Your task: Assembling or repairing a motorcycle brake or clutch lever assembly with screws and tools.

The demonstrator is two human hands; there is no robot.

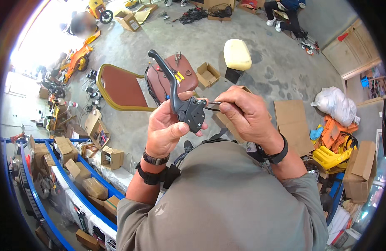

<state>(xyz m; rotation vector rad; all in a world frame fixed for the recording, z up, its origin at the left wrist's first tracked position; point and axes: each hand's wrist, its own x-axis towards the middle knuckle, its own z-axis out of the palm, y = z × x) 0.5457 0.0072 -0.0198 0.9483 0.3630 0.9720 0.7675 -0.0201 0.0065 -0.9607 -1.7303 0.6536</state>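
My left hand (167,129) is closed around the base of a black brake lever (193,115), whose long curved handle points up and away from me. Thumb and fingers clasp its flat housing, which has several small screws or holes. Just to the right, my right hand (246,113) pinches a thin dark cable or rod (212,106) between thumb and forefinger. The thin piece reaches the right side of the lever housing; whether it is fastened there I cannot tell. Beyond the lever, a red-brown chair seat (189,83) carries pliers (177,57) and a yellow-handled tool (179,77).
A cream-coloured stool (237,54) and a small open carton (208,74) stand ahead. At left is a blue metal rack (89,202) with boxes. On the right lie flattened cardboard (291,125), a white sack (337,106) and yellow plastic parts (333,159). Another person (287,14) sits far off.
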